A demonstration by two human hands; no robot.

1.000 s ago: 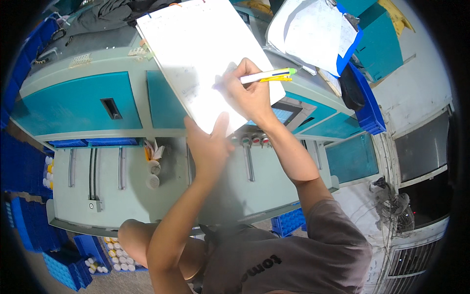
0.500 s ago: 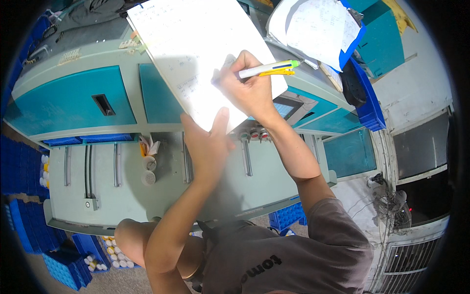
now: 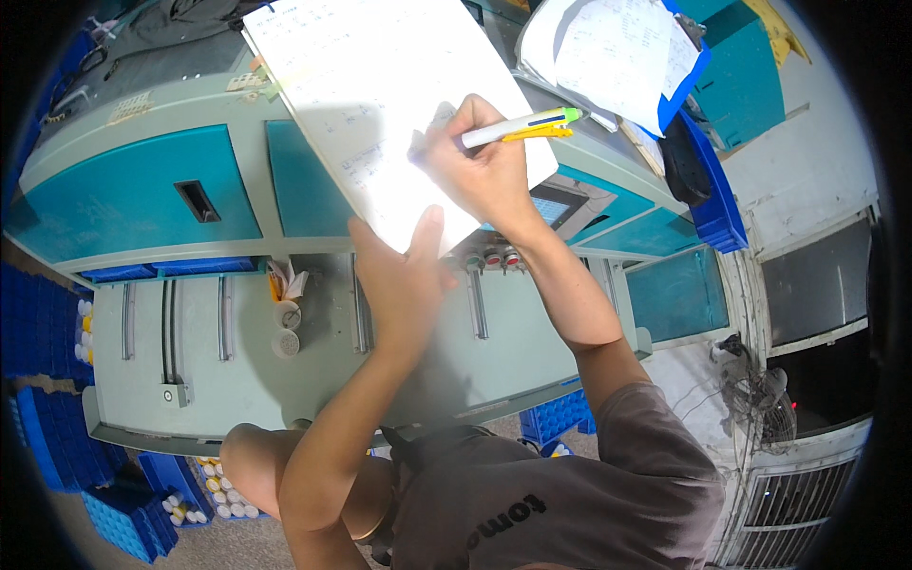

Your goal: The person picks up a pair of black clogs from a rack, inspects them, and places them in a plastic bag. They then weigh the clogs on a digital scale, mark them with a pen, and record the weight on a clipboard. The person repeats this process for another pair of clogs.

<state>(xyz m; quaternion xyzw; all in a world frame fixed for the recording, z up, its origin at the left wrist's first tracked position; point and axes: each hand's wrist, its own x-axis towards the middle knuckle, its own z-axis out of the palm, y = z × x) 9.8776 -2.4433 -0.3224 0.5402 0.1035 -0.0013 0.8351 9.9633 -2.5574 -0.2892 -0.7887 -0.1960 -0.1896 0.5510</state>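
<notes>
A white notebook (image 3: pixel 380 66) with handwriting on its page lies tilted over the front of a green-and-grey machine, its lower part washed out by glare. My left hand (image 3: pixel 404 275) grips the notebook's near corner, the thumb on top of the page and the fingers hidden below. In my right hand (image 3: pixel 480 171) is a thick white pen (image 3: pixel 518 128) with a green end and a yellow clip, pinched between thumb and fingers. That hand rests on the page; the pen's tip is hidden by the hand and glare.
A blue clipboard with papers (image 3: pixel 617 66) sits at the upper right beside a blue bin (image 3: pixel 714 209). Small round cups (image 3: pixel 286 328) stand on the grey work surface (image 3: pixel 237 380). Blue crates (image 3: pixel 57 437) are stacked at the left, and a fan (image 3: pixel 774 408) stands at the right.
The green end of the pen has tipped slightly upward in my right hand. My left hand keeps its hold on the notebook; the whole view has shifted a little.
</notes>
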